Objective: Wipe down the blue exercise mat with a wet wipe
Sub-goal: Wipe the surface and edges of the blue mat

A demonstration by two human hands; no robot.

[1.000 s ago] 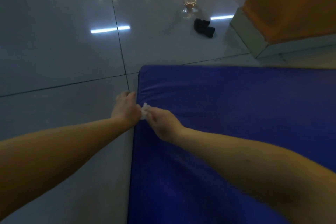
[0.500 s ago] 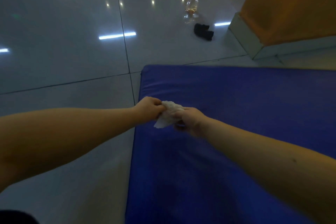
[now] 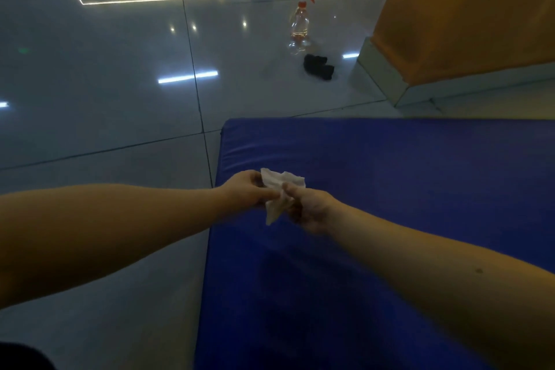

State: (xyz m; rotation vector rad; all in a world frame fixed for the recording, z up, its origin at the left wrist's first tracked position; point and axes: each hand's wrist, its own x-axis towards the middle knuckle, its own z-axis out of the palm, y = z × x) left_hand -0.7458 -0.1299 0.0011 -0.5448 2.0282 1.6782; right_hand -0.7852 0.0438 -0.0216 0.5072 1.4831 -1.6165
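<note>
Glossy grey floor tiles mirror ceiling lights around the blue exercise mat, whose right and near parts run out of frame. Both hands meet above the mat's left edge: the left hand pinches one side of the crumpled white wet wipe, the right hand grips the other, and a corner hangs between them. Farther off stands a spray bottle, its label too small to read, with a dark bundle near it
</note>
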